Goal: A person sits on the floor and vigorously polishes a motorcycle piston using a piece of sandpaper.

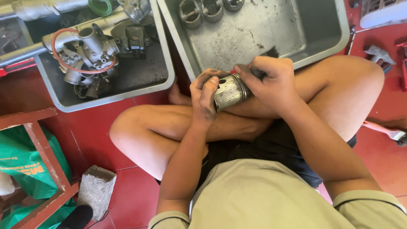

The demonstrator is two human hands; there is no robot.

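Got the piston (229,91) over my lap, left hand (204,99) wrapped round its skirt and right hand (271,82) pinching the crown end; looks like solid, rigid, greasy metal, so I'd grip the skirt.

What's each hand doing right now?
Left hand: closed around the metal piston.
Right hand: closed on the piston's other end.
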